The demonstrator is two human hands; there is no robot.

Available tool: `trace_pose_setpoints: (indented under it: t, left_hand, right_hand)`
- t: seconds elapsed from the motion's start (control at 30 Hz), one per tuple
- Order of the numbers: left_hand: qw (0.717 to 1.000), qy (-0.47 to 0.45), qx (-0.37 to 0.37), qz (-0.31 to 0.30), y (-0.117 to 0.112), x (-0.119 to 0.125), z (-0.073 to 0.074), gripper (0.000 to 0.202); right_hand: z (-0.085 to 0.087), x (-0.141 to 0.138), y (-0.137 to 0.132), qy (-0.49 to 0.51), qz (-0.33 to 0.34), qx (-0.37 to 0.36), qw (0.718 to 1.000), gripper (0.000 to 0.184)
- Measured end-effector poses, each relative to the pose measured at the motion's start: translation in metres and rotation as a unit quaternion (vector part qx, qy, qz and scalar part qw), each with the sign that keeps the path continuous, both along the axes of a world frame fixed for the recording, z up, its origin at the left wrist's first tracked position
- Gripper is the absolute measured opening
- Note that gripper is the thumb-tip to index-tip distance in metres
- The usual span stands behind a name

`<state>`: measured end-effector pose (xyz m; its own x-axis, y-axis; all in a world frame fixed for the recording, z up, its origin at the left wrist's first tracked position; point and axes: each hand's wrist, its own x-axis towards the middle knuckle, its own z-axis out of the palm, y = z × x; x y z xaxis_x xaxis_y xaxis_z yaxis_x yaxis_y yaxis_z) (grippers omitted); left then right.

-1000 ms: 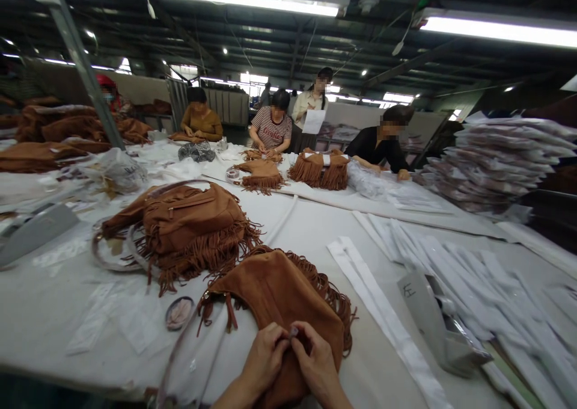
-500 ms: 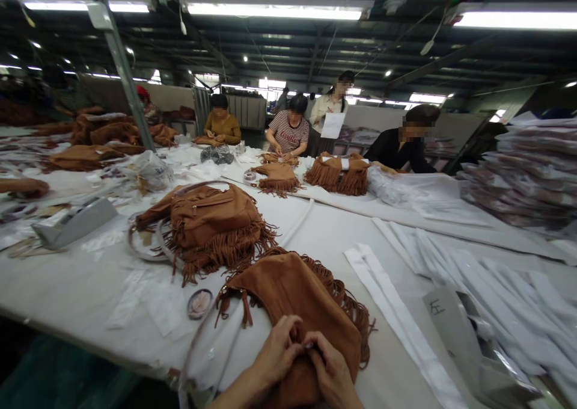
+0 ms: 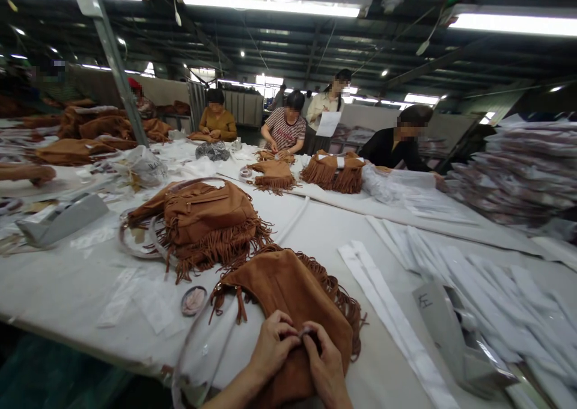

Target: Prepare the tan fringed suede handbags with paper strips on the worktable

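A brown suede fringed handbag [image 3: 282,276] lies on the table before me, its fringe along the far right side and its wrapped strap [image 3: 180,352] hanging to the left. My left hand [image 3: 274,344] is over the bag, thumb and fingers closed in a pinch. Close beside it, my right hand [image 3: 325,361] is also pinched, fingertips almost meeting those of the left. Something small and greyish shows at the right fingertips; I cannot make out what it is. Just left of the bag is a small round dish [image 3: 193,301] with pale pinkish material inside.
Another fringed bag [image 3: 211,213] lies behind mine. White strips [image 3: 392,319] and a grey tape dispenser [image 3: 455,331] are to the right. A second dispenser [image 3: 63,219] stands left. Several people work across the table, near a stack of bagged goods [image 3: 518,168].
The view has shifted slightly, moving most things a little left in the picture. My hands stay pinched over the bag, the fingertips slightly rearranged.
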<state>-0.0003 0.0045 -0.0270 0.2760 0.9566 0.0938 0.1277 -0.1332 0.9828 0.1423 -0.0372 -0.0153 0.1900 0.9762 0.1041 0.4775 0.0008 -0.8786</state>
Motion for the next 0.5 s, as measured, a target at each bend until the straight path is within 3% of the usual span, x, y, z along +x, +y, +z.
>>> trace_pose_setpoints:
  t: [0.23,0.37,0.5]
  left_hand:
    - [0.997,0.048,-0.014,0.06,-0.0067,0.0061,0.0025,0.009]
    - [0.996,0.075,0.004,0.046,-0.0075,0.0033,0.0032,0.004]
    - [0.998,0.069,0.008,0.001,-0.0064,0.0029,0.0059,0.021]
  right_hand:
    - [-0.0017,0.0031,0.0048,0.032,-0.047,-0.021,0.998,0.033]
    - [0.0027,0.0011,0.0066,0.017,-0.065,-0.036,0.997,0.036]
    - [0.0026,-0.002,0.0066,0.009,-0.062,-0.047,0.997,0.039]
